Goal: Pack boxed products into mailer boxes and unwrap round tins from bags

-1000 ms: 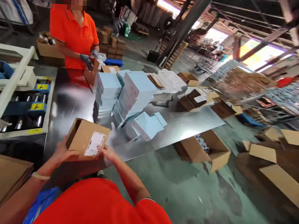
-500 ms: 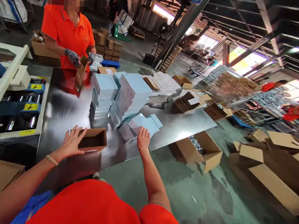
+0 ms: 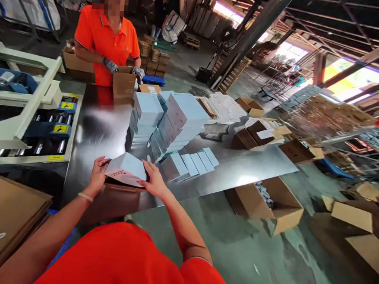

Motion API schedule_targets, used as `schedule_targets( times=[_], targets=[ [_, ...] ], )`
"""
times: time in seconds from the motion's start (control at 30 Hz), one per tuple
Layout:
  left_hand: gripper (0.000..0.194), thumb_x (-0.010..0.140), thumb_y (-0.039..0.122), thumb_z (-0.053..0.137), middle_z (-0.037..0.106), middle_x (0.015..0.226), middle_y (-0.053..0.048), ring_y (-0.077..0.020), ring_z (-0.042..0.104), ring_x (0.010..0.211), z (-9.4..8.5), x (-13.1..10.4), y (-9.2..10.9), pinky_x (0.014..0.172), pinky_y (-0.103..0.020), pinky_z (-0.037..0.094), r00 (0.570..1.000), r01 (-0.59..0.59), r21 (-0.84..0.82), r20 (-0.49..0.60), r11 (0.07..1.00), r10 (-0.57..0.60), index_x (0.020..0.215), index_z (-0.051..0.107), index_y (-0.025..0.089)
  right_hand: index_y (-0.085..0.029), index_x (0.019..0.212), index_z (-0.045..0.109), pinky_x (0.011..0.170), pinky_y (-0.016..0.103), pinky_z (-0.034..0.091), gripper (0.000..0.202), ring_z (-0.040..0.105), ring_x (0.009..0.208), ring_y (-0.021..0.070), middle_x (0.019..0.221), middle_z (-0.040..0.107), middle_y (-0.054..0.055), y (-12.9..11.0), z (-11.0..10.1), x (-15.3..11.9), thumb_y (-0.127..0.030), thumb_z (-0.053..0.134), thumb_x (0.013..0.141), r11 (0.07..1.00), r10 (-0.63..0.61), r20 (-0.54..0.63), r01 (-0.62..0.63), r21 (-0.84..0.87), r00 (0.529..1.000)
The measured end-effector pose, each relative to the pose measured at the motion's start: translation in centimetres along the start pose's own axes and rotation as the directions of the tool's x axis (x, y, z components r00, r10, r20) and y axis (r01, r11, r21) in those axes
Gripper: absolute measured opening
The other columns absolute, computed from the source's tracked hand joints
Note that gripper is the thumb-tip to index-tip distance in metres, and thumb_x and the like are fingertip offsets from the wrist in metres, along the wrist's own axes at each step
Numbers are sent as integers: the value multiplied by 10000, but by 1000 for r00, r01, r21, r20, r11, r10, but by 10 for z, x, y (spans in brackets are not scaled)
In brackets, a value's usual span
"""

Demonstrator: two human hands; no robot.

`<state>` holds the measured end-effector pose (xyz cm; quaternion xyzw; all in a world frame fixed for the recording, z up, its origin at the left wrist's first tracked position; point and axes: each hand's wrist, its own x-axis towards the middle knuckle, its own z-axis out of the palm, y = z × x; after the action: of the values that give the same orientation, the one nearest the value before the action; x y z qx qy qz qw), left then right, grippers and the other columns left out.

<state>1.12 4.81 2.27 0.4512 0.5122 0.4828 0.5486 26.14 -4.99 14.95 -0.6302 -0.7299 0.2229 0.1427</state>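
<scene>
A light blue box (image 3: 127, 168) is tilted over the open top of a brown carton (image 3: 120, 197) on the metal table (image 3: 93, 131). My right hand (image 3: 154, 180) grips the blue box at its right side. At the left, my left hand (image 3: 98, 174) has its fingers around the near left corner, where box and carton meet; its exact grip is hard to see. Several blue boxes (image 3: 191, 163) lie in a leaning row to the right. Behind them stand tall stacks of the same boxes (image 3: 181, 120).
Across the table a person in orange (image 3: 112, 45) handles a brown carton (image 3: 123, 85) with gloved hands. A roller conveyor (image 3: 47, 130) runs at the left. Folded cardboard (image 3: 11, 220) is at the lower left; an open carton (image 3: 269, 201) stands beyond the table's right edge.
My right hand has brought a blue box from the row to the brown carton. My left hand now closes around the corner. The view has shifted, and the other person's carton has turned.
</scene>
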Motion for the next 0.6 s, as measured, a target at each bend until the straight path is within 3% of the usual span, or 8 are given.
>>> schedule_targets(
  times=[0.13, 0.23, 0.33, 0.4, 0.47, 0.53, 0.6],
  targets=[
    [381, 887, 380, 683, 733, 1185, -85, -248, 703, 1189, 6, -4, 12, 1149, -469, 553, 999, 35, 13, 29, 999, -35, 1221, 561, 241, -181, 1745, 440, 1223, 543, 480, 924, 551, 1511, 396, 1643, 572, 228, 13, 9, -1, -283, 794, 898, 996, -6, 90, 13, -84, 996],
    [273, 878, 354, 679, 732, 1133, -65, -231, 696, 1166, 7, -6, 18, 1103, -411, 567, 999, 41, 72, -27, 997, -39, 1106, 580, 242, -169, 1701, 498, 1228, 583, 484, 913, 498, 1559, 436, 1668, 528, 239, 35, 19, -12, -381, 822, 874, 999, -19, -3, 19, -49, 1000],
    [181, 880, 387, 670, 716, 992, -35, -215, 693, 1036, 6, -8, 24, 969, -338, 582, 998, 54, 227, -23, 972, -50, 936, 583, 239, -152, 1513, 651, 1093, 535, 584, 634, 676, 1316, 379, 1420, 684, 212, 57, 28, -23, -412, 712, 938, 974, 227, -226, -214, 79, 948],
    [194, 875, 399, 680, 702, 877, -21, -204, 679, 910, 10, -8, 29, 877, -312, 565, 994, 23, 363, 95, 932, -61, 843, 586, 232, -149, 1294, 727, 899, 439, 633, 390, 735, 977, 288, 1065, 755, 120, 62, 36, -23, -334, 611, 971, 904, 412, -181, -376, 203, 893],
    [198, 851, 385, 716, 708, 809, -17, -198, 665, 822, 15, -7, 35, 812, -300, 532, 952, -62, 509, 288, 858, -102, 797, 618, 222, -158, 1124, 737, 769, 335, 601, 240, 682, 788, 216, 844, 710, 31, 57, 47, -13, -240, 613, 936, 879, 429, 18, -422, 223, 903],
    [223, 838, 394, 750, 712, 758, -22, -203, 659, 775, 20, -5, 42, 760, -293, 489, 859, -187, 631, 476, 753, -186, 751, 649, 215, -165, 1030, 735, 727, 267, 548, 176, 638, 742, 172, 783, 683, -7, 46, 58, 4, -155, 678, 864, 907, 359, 174, -386, 167, 917],
    [296, 840, 444, 781, 714, 728, -32, -214, 660, 759, 20, -3, 48, 733, -289, 456, 757, -339, 667, 612, 663, -228, 697, 666, 212, -162, 969, 737, 710, 246, 504, 151, 600, 712, 149, 749, 670, -19, 36, 62, 22, -104, 714, 832, 928, 328, 238, -358, 100, 915]
  ],
)
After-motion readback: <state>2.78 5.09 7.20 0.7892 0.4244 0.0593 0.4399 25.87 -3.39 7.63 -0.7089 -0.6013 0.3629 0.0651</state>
